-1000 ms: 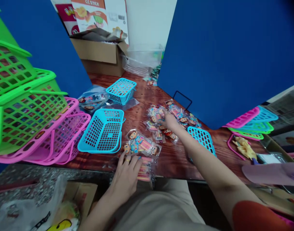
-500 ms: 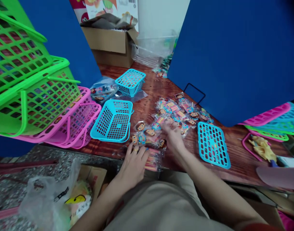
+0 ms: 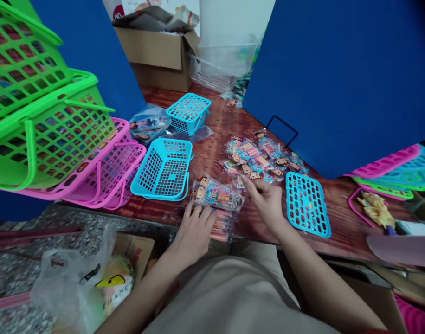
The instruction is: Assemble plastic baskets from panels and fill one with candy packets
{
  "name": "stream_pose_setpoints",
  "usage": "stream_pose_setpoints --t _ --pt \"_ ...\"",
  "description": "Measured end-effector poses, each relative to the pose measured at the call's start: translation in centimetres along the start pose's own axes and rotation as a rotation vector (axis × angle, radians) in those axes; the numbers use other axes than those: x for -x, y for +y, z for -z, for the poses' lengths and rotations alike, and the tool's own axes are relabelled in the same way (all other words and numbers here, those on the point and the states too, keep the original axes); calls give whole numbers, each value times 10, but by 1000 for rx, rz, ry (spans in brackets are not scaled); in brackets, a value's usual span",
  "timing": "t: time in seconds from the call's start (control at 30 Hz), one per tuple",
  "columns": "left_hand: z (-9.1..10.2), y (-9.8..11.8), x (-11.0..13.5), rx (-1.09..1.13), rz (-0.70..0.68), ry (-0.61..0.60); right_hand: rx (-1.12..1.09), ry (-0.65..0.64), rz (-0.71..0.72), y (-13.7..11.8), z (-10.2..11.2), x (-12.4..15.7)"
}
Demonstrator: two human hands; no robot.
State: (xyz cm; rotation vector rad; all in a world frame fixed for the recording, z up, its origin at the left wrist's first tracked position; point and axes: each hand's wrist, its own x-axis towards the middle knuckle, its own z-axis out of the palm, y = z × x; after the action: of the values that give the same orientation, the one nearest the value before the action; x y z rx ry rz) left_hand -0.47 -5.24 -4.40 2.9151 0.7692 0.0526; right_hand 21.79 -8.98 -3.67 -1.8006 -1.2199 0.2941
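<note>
My left hand (image 3: pixel 194 230) lies over the left end of a stack of clear cartoon packets (image 3: pixel 221 197), its fingers bent onto them and a ring on one finger. Striped pink and orange sticks show inside the lower packets. My right hand (image 3: pixel 268 199) is to the right of the stack, index finger stretched out and the other fingers curled. Its index fingertip is close to a small packet (image 3: pixel 239 182) at the near edge of a loose packet pile (image 3: pixel 252 157); whether they touch is unclear. An open blue basket (image 3: pixel 138 192) stands left of the stack.
A blue lattice lid (image 3: pixel 307 204) lies to the right. Behind are a lidded blue basket (image 3: pixel 188 110), a cardboard box (image 3: pixel 153 48) and a clear plastic bin (image 3: pixel 212 74). Green baskets (image 3: pixel 69 134) and pink ones (image 3: pixel 124 157) are stacked left. Blue panels (image 3: pixel 338 83) flank the table.
My right hand has drawn back to the right from the loose pile, and its index finger now points out. Packets near my left hand now lie more neatly aligned. The view has shifted slightly.
</note>
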Motion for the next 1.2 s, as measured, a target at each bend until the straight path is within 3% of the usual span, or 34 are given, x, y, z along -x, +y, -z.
stream_pose_setpoints --t 0.03,0.13,0.2,0.3,0.4,0.57,0.73,0.87,1.0,1.2 --pt "0 0 0 -5 1 3 60 -72 60 1 -1 -11" --pt "-1 0 0 -18 -2 9 289 -445 174 4 -17 -40" --pt "-1 0 1 -26 -5 7 443 -647 159 5 -30 -49" --pt "-1 0 0 -33 -16 9 581 -793 83 2 -43 -50" --pt "-1 0 -2 -39 -30 0 610 -814 61 -3 -44 -44" --pt "1 4 -9 -61 -85 -13 581 -701 121 -2 -34 -36" --pt "0 6 -12 -19 -96 -5 180 -798 35 10 -19 -38" --pt "-1 5 -10 30 -85 94 -131 -824 55 12 -9 -35" --pt "2 1 -15 6 -145 123 -192 -928 113 6 -2 -27" --pt "7 -6 -30 -25 -198 21 -213 -847 54 19 11 -16"
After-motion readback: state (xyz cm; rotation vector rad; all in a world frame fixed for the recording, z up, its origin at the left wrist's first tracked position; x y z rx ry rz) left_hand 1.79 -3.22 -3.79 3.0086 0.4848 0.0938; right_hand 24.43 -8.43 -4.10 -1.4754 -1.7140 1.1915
